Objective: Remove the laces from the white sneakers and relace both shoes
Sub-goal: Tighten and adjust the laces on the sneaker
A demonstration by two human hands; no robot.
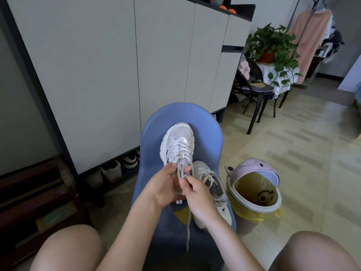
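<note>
Sneakers sit on a blue plastic chair (pixel 211 133) in front of the person's bare knees. One white sneaker (pixel 178 145) leans toe-up against the chair's back edge, its heel end down between the two hands. The second sneaker (pixel 212 184) lies beside it toward the chair's right edge, toe pointing away, its laces loosely crossed.

The left hand (pixel 160 188) wraps around the collar of the upright sneaker, fingers curled closed on it from the left side. The right hand (pixel 195 189) has thumb and forefinger pinched together on a lace (pixel 178 174) just above the topmost eyelets. That lace is threaded in crossed rows up the front of the shoe. A loose lace end (pixel 188 233) hangs down past the wrists over the chair's front edge.

On the floor just beside the chair's right edge stands a pink bin (pixel 252 190) with a yellow liner and its lid tipped open. Several other shoes (pixel 111 171) sit under the pale cabinet (pixel 109 65) to the left.
</note>
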